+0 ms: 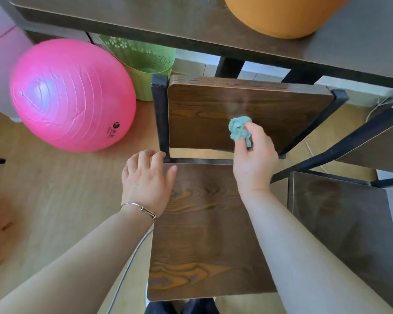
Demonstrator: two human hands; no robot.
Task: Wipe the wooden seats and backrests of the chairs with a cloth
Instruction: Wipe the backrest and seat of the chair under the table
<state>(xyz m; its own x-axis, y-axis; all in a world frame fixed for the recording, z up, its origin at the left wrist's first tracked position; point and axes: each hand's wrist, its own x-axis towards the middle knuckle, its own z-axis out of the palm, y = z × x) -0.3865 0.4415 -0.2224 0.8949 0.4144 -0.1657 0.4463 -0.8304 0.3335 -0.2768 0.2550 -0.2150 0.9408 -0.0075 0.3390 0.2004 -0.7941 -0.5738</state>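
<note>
Right hand [254,155] grips crumpled teal cloth [239,128], fingers curled round it, cloth pressed on dark-stained wooden backrest [213,114] of black-framed chair. Left hand [146,175] rests on rear left corner of wood-grain seat [204,234], fingers relaxed, fingertips by black frame post [161,114]. Silver bangle [138,208] on left wrist. Hands apart, seat between them. Pink exercise ball [72,95] on floor left of left hand; second dark chair [345,225] right of right arm.

right hand [253,155] pressing cloth [239,128], backrest [213,114]
</note>
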